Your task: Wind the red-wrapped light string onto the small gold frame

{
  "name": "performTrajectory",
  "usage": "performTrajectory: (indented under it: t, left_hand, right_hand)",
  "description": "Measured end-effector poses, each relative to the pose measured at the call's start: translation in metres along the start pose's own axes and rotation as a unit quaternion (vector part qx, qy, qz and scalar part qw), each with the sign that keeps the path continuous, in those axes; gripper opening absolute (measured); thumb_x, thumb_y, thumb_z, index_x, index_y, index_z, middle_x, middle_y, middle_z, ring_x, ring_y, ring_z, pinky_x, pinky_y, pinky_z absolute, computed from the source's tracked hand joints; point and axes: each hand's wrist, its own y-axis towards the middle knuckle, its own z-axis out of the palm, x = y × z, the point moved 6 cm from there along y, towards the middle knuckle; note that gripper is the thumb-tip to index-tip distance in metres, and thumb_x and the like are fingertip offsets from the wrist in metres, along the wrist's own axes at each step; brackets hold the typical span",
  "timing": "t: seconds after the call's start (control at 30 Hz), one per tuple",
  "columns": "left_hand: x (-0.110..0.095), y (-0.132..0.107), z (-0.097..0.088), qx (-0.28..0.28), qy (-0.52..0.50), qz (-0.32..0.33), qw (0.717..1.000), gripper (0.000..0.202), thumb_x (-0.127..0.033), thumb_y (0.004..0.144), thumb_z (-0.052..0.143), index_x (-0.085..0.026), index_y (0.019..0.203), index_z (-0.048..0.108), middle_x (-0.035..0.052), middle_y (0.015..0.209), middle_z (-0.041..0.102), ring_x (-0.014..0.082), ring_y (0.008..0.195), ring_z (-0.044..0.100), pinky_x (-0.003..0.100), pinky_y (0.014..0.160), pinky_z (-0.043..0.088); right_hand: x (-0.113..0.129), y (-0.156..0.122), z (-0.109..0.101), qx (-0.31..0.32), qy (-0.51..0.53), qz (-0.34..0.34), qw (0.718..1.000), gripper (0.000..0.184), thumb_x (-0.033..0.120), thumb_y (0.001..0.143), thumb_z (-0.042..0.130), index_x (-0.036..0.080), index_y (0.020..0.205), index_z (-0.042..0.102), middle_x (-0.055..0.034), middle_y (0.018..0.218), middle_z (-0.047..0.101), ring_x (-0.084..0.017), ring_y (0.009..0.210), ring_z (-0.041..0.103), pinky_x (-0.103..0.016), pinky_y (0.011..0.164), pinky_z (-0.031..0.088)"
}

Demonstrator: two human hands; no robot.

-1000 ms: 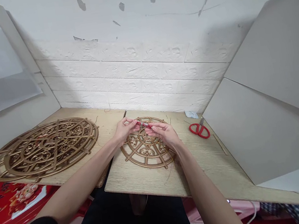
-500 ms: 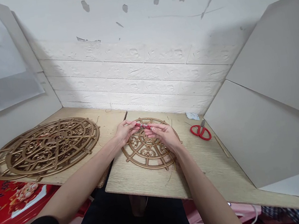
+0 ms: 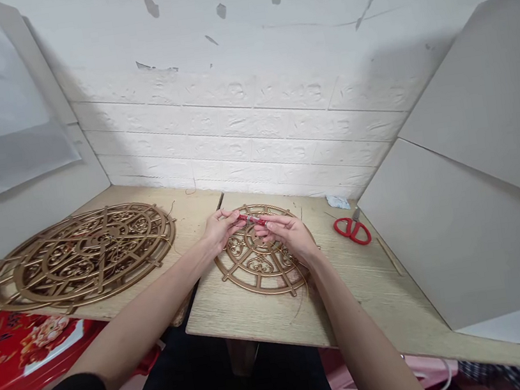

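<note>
Between both hands is a slim red stick-shaped thing with shiny silvery parts (image 3: pixel 252 219); its exact kind is too small to make out. My left hand (image 3: pixel 223 230) pinches its left end. The fingers of my right hand (image 3: pixel 289 235) are closed on its right end. Just below the hands a round gold openwork panel (image 3: pixel 259 282) with scroll patterns lies flat on the wooden board (image 3: pixel 223 316), partly covered by the fingers. Thin gold wire (image 3: pixel 306 288) trails near my right wrist.
More round gold panels (image 3: pixel 98 282) lie stacked at the left. Red-handled scissors (image 3: pixel 352 232) rest to the right, with a thin stick (image 3: pixel 389 257) beside them. A crumpled bluish-white scrap (image 3: pixel 337 202) sits near the white wall (image 3: pixel 218 143). Pale panels (image 3: pixel 478 203) stand at the sides.
The whole view has shifted slightly, so things appear a little further right. Both hands keep their hold on the red stick-shaped thing, with almost no other movement.
</note>
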Motion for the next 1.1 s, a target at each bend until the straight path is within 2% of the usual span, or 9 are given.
performTrajectory:
  t: [0.23, 0.43, 0.6, 0.77, 0.83, 0.97, 1.1]
  left_hand:
    - [0.001, 0.001, 0.0, 0.013, 0.003, -0.002, 1.0, 0.022, 0.0, 0.076, 0.058, -0.012, 0.063, 0.046, 0.0063, 0.068, 0.067, 0.0116, 0.06, 0.066, 0.024, 0.069, 0.055]
    - [0.0, -0.002, 0.0, -0.002, 0.01, 0.003, 1.0, 0.022, 0.0, 0.074, 0.061, -0.012, 0.063, 0.046, 0.0065, 0.068, 0.066, 0.0114, 0.06, 0.066, 0.023, 0.068, 0.055]
    - [0.001, -0.001, -0.004, -0.016, 0.017, 0.028, 0.999, 0.024, -0.002, 0.068, 0.068, -0.011, 0.063, 0.047, 0.0059, 0.068, 0.065, 0.0121, 0.061, 0.066, 0.028, 0.071, 0.056]
    - [0.001, 0.001, -0.006, -0.023, 0.02, 0.034, 0.999, 0.024, -0.004, 0.069, 0.068, -0.012, 0.064, 0.046, 0.006, 0.07, 0.066, 0.0118, 0.062, 0.066, 0.03, 0.075, 0.055]
    - [0.0, 0.001, -0.005, -0.027, 0.007, 0.039, 0.999, 0.024, -0.003, 0.069, 0.067, -0.012, 0.064, 0.045, 0.0054, 0.068, 0.066, 0.0118, 0.062, 0.066, 0.032, 0.077, 0.055]
    - [-0.002, 0.003, -0.004, -0.028, -0.02, 0.042, 0.999, 0.025, 0.0, 0.07, 0.065, -0.013, 0.064, 0.045, 0.0036, 0.066, 0.064, 0.0114, 0.061, 0.065, 0.035, 0.08, 0.054]
    - [-0.001, 0.006, -0.006, -0.026, -0.037, 0.039, 0.998, 0.025, 0.002, 0.07, 0.063, -0.012, 0.062, 0.045, 0.0031, 0.067, 0.064, 0.0117, 0.062, 0.065, 0.034, 0.08, 0.055]
  right_hand:
    - [-0.001, 0.0, -0.001, 0.007, 0.002, 0.004, 1.0, 0.036, 0.032, 0.07, 0.073, 0.019, 0.104, 0.068, -0.0093, 0.094, 0.072, -0.019, 0.083, 0.068, -0.03, 0.073, 0.055]
    - [-0.002, 0.0, -0.004, -0.003, -0.02, 0.01, 1.0, 0.039, 0.035, 0.068, 0.073, 0.019, 0.103, 0.068, -0.0093, 0.094, 0.072, -0.019, 0.083, 0.068, -0.027, 0.065, 0.054]
    - [-0.001, -0.002, -0.006, -0.021, -0.058, 0.015, 0.998, 0.037, 0.033, 0.066, 0.074, 0.019, 0.1, 0.07, -0.0078, 0.087, 0.072, -0.018, 0.076, 0.068, -0.025, 0.06, 0.051]
    - [0.0, -0.001, -0.003, -0.028, -0.057, 0.009, 0.998, 0.039, 0.035, 0.066, 0.074, 0.019, 0.101, 0.068, -0.0071, 0.084, 0.072, -0.015, 0.073, 0.067, -0.024, 0.06, 0.049]
    - [-0.001, 0.001, -0.005, -0.046, -0.049, 0.005, 0.998, 0.038, 0.035, 0.064, 0.075, 0.018, 0.096, 0.068, -0.0065, 0.08, 0.072, -0.015, 0.071, 0.066, -0.024, 0.06, 0.049]
    - [-0.003, 0.003, -0.013, -0.094, -0.052, -0.006, 0.994, 0.028, 0.037, 0.06, 0.078, 0.015, 0.074, 0.066, -0.0049, 0.071, 0.069, -0.013, 0.065, 0.063, -0.023, 0.056, 0.046]
    - [-0.004, 0.003, -0.015, -0.097, -0.049, -0.009, 0.994, 0.026, 0.037, 0.061, 0.077, 0.016, 0.07, 0.065, -0.0013, 0.065, 0.064, -0.01, 0.059, 0.056, -0.021, 0.051, 0.044]
